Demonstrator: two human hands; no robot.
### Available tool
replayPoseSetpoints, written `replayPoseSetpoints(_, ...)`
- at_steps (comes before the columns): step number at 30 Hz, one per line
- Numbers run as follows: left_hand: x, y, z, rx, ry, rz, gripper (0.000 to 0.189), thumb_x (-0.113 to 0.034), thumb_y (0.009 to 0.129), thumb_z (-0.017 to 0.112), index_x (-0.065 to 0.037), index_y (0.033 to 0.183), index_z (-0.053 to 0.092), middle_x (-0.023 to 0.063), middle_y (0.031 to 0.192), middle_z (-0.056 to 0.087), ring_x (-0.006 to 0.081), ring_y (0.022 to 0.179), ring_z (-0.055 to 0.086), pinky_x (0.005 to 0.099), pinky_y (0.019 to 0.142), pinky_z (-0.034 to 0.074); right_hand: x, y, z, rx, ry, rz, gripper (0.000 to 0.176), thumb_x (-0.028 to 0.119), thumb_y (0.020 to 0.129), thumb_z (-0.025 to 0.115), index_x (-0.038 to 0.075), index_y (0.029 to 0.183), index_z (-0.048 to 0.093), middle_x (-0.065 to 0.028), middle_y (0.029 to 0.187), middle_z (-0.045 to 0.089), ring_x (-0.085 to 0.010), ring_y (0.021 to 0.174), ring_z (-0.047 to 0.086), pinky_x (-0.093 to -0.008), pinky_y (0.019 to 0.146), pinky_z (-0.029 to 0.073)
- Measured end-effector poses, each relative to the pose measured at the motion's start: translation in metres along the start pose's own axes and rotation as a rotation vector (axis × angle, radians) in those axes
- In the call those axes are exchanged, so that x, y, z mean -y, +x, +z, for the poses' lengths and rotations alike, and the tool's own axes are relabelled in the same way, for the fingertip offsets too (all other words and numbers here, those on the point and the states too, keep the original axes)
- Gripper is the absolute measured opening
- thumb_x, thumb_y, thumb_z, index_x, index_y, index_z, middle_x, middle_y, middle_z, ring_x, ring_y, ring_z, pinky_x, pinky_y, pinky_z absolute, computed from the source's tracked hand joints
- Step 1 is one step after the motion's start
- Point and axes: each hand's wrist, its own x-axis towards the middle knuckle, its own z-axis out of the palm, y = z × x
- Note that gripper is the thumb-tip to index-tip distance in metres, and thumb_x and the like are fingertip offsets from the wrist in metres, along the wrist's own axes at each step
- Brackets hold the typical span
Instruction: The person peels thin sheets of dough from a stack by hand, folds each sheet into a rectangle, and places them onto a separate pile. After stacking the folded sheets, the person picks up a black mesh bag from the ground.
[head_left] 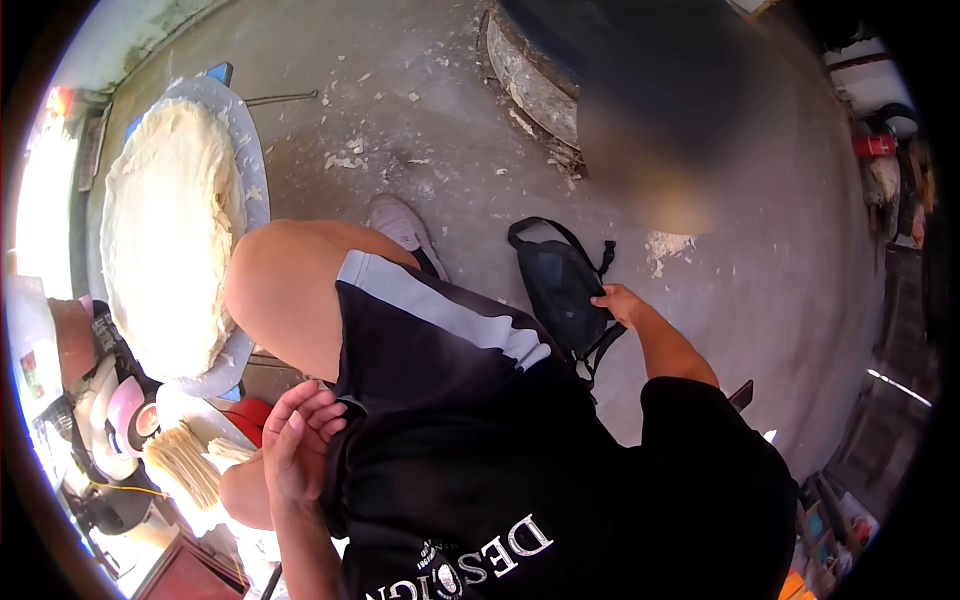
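Note:
My right hand (618,302) is closed on the side of a small black sling bag (560,283). The bag has a zipped body with a strap looped above it and another trailing below. Beside my black shorts (440,345), my left hand (302,425) is raised, palm turned toward me. Its fingers are loosely bent and apart, with nothing in them. At the left, a wide, thick slab of pale dough (170,240) covers most of a round grey board (255,170), close by my bare knee.
A large round drum-like block (535,75) with a dark top stands at the upper edge, partly behind a blurred smear. Pale scraps (345,160) and a thin metal rod (282,98) lie on the concrete floor. Stacked pale strips (182,462) and clutter fill the lower left.

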Motion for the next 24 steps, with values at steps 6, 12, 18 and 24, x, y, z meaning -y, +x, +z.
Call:
replayPoseSetpoints(6, 0.003, -0.006, -0.008, -0.011, -0.008, 0.030, 0.049, -0.022, 0.095, 0.067, 0.006, 0.132, 0.052, 0.0201, 0.120, 0.067, 0.0286, 0.106, 0.068, 0.0376, 0.092, 0.057, 0.031, 0.005, 0.006, -0.137, -0.884, -0.018, 0.029, 0.018, 0.085, 0.072, 0.000, 0.107, 0.073, -0.0160, 0.107, 0.073, -0.0299, 0.099, 0.069, -0.0384, 0.090, 0.052)
replayPoseSetpoints(12, -0.006, -0.018, -0.029, -0.071, 0.068, 0.128, 0.051, -0.027, 0.098, 0.064, 0.002, 0.136, 0.049, 0.0158, 0.122, 0.066, 0.0250, 0.106, 0.068, 0.0352, 0.090, 0.056, 0.168, -0.022, 0.081, -0.318, -1.608, -0.210, 0.031, 0.024, 0.081, 0.071, 0.005, 0.105, 0.075, -0.0203, 0.109, 0.071, -0.0382, 0.102, 0.068, -0.0470, 0.084, 0.055)
replayPoseSetpoints(18, -0.045, -0.024, -0.046, -0.269, 0.187, 0.319, 0.042, -0.021, 0.098, 0.063, 0.004, 0.131, 0.055, 0.0151, 0.117, 0.067, 0.0219, 0.105, 0.067, 0.0324, 0.090, 0.054, 0.354, -0.114, 0.257, -0.280, -1.340, -1.133, 0.032, 0.021, 0.085, 0.070, 0.006, 0.113, 0.070, -0.0169, 0.100, 0.072, -0.0350, 0.096, 0.069, -0.0450, 0.081, 0.054)
replayPoseSetpoints(24, -0.098, -0.019, -0.085, -0.394, 0.350, 0.422, 0.037, -0.020, 0.096, 0.067, 0.002, 0.125, 0.061, 0.0091, 0.112, 0.069, 0.0158, 0.102, 0.065, 0.0295, 0.088, 0.053, 0.448, -0.230, 0.449, 0.254, -1.123, -1.530, 0.031, 0.018, 0.086, 0.069, 0.006, 0.115, 0.069, -0.0131, 0.097, 0.073, -0.0286, 0.091, 0.070, -0.0387, 0.081, 0.054)
